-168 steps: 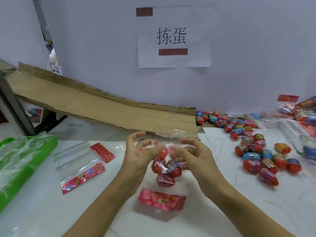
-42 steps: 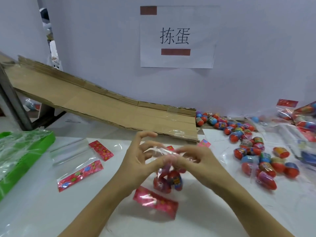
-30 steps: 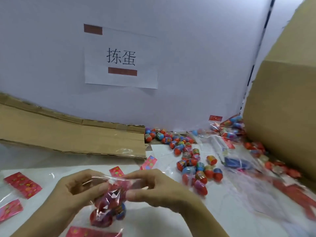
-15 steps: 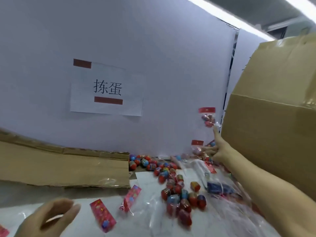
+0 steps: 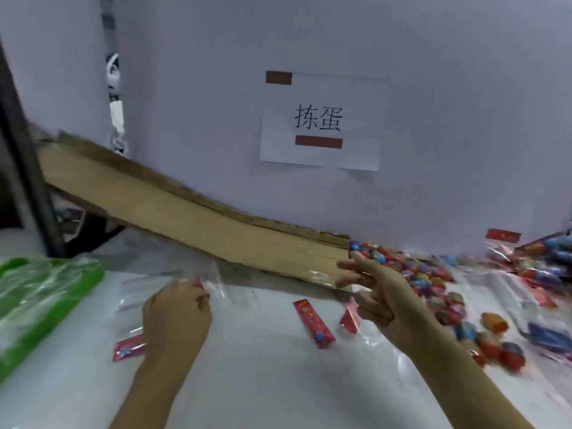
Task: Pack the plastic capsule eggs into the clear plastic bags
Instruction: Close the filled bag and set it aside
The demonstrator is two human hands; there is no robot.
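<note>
Head view shows a white counter (image 5: 278,382) with a cardboard ramp (image 5: 185,209) sloping down toward loose eggs (image 5: 433,283) piled at right. Left hand (image 5: 176,314) pinches an empty clear bag (image 5: 173,280) lying flat on the counter. Right hand (image 5: 383,292) hovers beside the eggs, fingers (image 5: 349,266) spread.

Setting: small packing station in a workshop or warehouse. White worktop (image 5: 278,382) against a plain partition wall. Paper sign (image 5: 322,122) with printed characters taped to the wall. Sloped cardboard chute (image 5: 192,209) runs down to a heap of capsule eggs (image 5: 433,283). Empty clear bags (image 5: 161,283) with red headers lie loose; filled bags (image 5: 544,258) piled far right.
</note>
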